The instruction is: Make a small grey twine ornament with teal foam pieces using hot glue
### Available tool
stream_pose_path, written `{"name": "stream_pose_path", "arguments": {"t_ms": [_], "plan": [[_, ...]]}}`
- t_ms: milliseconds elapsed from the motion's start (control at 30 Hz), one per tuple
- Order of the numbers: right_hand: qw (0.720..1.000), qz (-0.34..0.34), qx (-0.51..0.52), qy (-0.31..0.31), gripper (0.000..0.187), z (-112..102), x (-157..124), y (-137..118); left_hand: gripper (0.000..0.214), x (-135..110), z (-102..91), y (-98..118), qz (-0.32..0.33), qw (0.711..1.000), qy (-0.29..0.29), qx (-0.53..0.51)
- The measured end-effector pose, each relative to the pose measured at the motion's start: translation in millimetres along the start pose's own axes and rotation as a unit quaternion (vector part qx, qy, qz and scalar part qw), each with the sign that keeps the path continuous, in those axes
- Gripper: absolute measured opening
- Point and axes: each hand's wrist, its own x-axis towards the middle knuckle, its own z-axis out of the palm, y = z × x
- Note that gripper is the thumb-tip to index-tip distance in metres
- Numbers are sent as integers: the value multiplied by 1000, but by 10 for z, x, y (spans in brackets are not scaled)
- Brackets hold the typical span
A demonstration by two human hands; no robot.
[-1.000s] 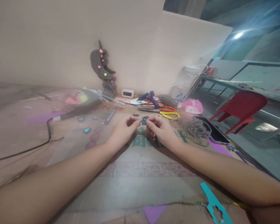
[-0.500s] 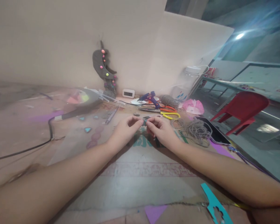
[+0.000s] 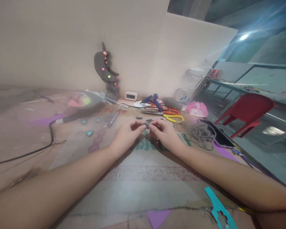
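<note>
At the middle of the table, my left hand (image 3: 131,133) and my right hand (image 3: 166,132) meet fingertip to fingertip. Both pinch a small dark teal piece (image 3: 147,126), mostly hidden by the fingers, so its exact kind is unclear. Just beyond them lie scissors with yellow handles (image 3: 175,118) and another pair with orange handles (image 3: 172,111). A loose tangle of grey cord (image 3: 201,134) rests right of my right hand. Left of my left hand is a small teal triangle (image 3: 89,133), with smaller teal pieces behind it.
A blue glue gun (image 3: 154,101), a white digital clock (image 3: 131,95) and a clear jug (image 3: 193,81) stand along the wall. A grey crescent ornament (image 3: 102,66) hangs there. At right lies a black phone-like tray (image 3: 219,135); a teal cutout (image 3: 218,206) is at the front edge.
My fingertips shift very slightly around the small piece, and less of it shows above them. Both hands stay in nearly the same place.
</note>
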Motion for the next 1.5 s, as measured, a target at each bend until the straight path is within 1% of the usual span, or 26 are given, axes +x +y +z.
{"name": "stream_pose_path", "arguments": {"t_ms": [100, 200, 267, 367, 433, 500, 567, 600, 667, 700, 733, 767, 800, 867, 967, 1067, 1167, 1267, 1333, 1433, 1467, 1500], "plan": [[999, -19, -28, 14, 26, -72, 51, -18, 17, 9, -5, -28, 1, 1000, 6, 6], [997, -30, -50, 58, 29, -241, 179, -1, 17, 17, 1, -62, -7, 1000, 12, 7], [994, -26, -69, 86, 28, -373, 284, 45, 16, 18, 9, -75, -15, 1000, 10, -5], [982, -26, -163, 95, 19, -518, 409, 140, 13, 14, 15, -68, -25, 999, 11, -27], [966, -20, -246, 74, 15, -569, 463, 196, 12, 11, 13, -53, -30, 999, 20, -28], [950, -14, -309, 41, 16, -605, 518, 236, 11, 10, 10, -40, -36, 999, 23, -27], [928, -33, -371, 14, 17, -651, 604, 263, 10, 13, 9, -34, -41, 998, 23, -31], [911, -50, -409, 8, 17, -680, 664, 273, 10, 15, 9, -34, -42, 998, 24, -33], [871, -72, -485, 15, 19, -742, 812, 291, 11, 19, 9, -37, -46, 998, 30, -36], [858, -66, -509, 28, 25, -769, 895, 301, 11, 21, 9, -39, -49, 998, 32, -37], [853, -48, -518, 41, 33, -789, 979, 311, 12, 21, 8, -39, -51, 997, 32, -38], [855, -22, -515, 50, 41, -800, 1062, 324, 12, 22, 6, -37, -53, 997, 31, -38], [863, 6, -502, 55, 49, -800, 1141, 339, 12, 21, 4, -32, -55, 997, 30, -38], [888, 58, -454, 45, 56, -768, 1276, 376, 12, 20, -3, -16, -59, 997, 29, -37], [915, 98, -391, 23, 50, -672, 1419, 447, 11, 22, -9, 4, -64, 997, 28, -37], [921, 98, -375, 27, 42, -587, 1496, 528, 12, 28, -10, 1, -62, 997, 27, -36], [925, 92, -365, 46, 38, -562, 1525, 592, 13, 34, -11, -16, -58, 997, 21, -42], [930, 83, -351, 76, 33, -597, 1509, 587, 13, 41, -13, -33, -55, 997, 18, -52], [933, 74, -339, 94, 33, -644, 1454, 525, 13, 45, -15, -41, -55, 997, 20, -58], [938, 64, -315, 127, 33, -725, 1273, 344, 14, 42, -20, -40, -55, 997, 24, -52], [943, 68, -294, 143, 32, -746, 1184, 267, 15, 38, -22, -37, -56, 997, 26, -46], [949, 80, -268, 146, 34, -762, 1082, 185, 16, 33, -24, -33, -59, 997, 27, -40]]}}
